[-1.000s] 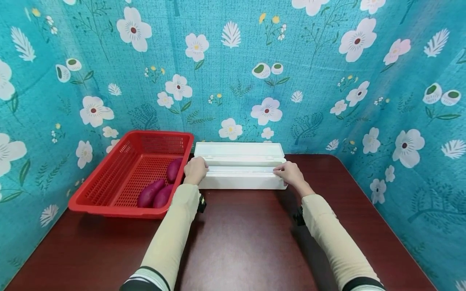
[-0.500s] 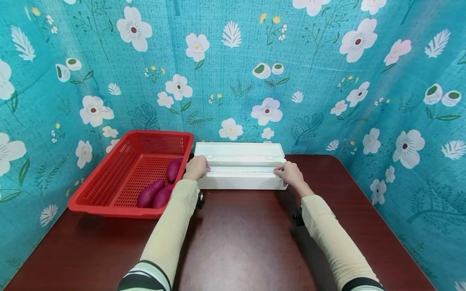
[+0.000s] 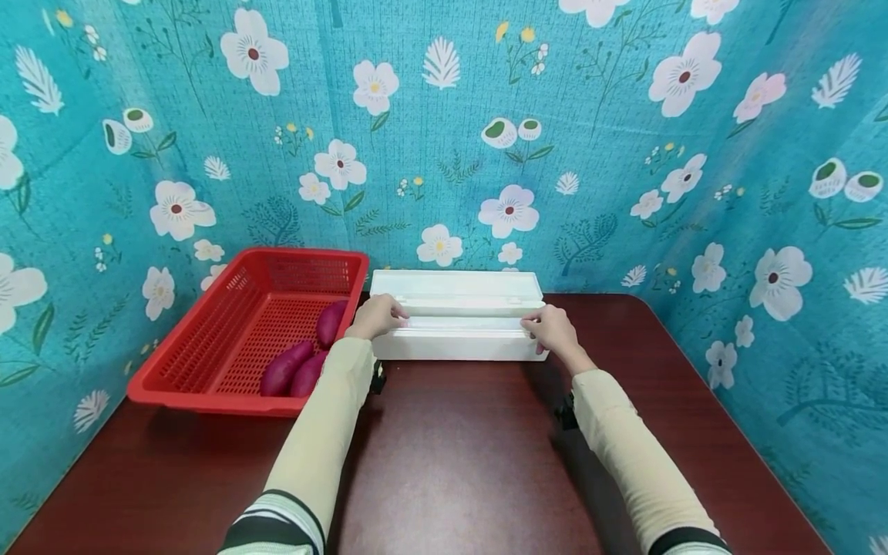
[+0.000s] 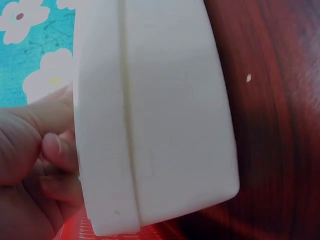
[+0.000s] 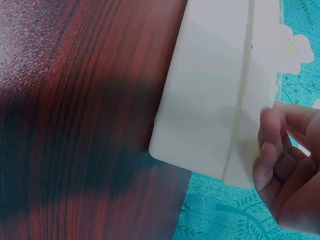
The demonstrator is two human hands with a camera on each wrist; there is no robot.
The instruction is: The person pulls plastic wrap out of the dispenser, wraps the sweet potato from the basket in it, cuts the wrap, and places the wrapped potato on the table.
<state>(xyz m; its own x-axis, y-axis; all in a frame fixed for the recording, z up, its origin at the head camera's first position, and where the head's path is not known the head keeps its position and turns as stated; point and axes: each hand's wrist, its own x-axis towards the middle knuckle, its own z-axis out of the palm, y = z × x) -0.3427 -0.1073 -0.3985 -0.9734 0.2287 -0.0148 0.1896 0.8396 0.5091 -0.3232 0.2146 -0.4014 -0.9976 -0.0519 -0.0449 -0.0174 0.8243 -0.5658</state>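
Note:
A long white box stands at the back of the table with its lid tilted back; its plain front fills much of both wrist views. A faint, shiny clear film lies along its opening. My left hand is over the box's left end, thumb and fingertips pinched at the film. At the right end, my right hand pinches the film's edge between thumb and forefinger, the other fingers curled by the box's front. The box partly hides the fingertips of the left hand and right hand.
A red perforated basket stands left of the box, close to my left forearm, with several purple, elongated vegetables at its right side. Behind the dark wooden table hangs a blue floral cloth.
My left hand has shifted slightly right along the box's opening, and its fingertips now show more. My right hand has hardly moved; the box stays in place.

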